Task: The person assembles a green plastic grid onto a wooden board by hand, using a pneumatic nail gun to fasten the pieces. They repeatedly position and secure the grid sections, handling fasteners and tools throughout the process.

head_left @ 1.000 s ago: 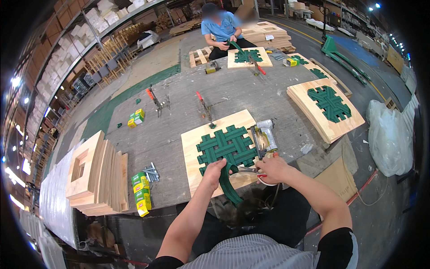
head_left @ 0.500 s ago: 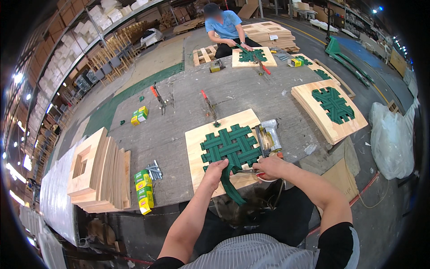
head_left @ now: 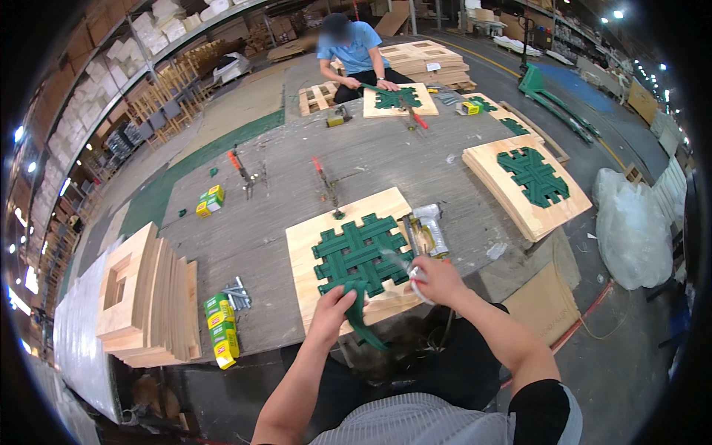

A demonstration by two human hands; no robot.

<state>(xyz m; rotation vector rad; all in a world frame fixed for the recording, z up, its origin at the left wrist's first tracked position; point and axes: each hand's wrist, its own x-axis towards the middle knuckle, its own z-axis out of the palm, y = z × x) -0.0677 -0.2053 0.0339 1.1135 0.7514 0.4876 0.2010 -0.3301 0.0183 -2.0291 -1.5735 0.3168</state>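
Observation:
In front of me, a light wooden panel [head_left: 302,256] carries a lattice of woven green webbing [head_left: 361,251] across its middle. My left hand [head_left: 331,314] pinches a green webbing strap [head_left: 360,324] at the lattice's near edge; the strap's loose tail hangs past the panel's near edge. In my right hand [head_left: 440,282] are scissors [head_left: 417,279] with pale and red handles, their blades blurred over the near right part of the lattice. Just beyond that hand, a silver pneumatic staple gun [head_left: 431,228] rests by the panel's right edge. A red-handled toggle clamp [head_left: 325,185] stands at the far edge.
Stacked wooden frames [head_left: 137,285] stand at left, beside green-yellow boxes [head_left: 221,331] and staple strips [head_left: 237,294]. Another webbed panel [head_left: 532,176] tops a stack at right. Across the table, a person in blue [head_left: 357,53] handles webbing. A green pallet jack [head_left: 552,100] stands far right.
My right hand has lifted the scissors away from the strap, their blades now up over the lattice. My left hand keeps hold of the strap. The whole view has shifted slightly.

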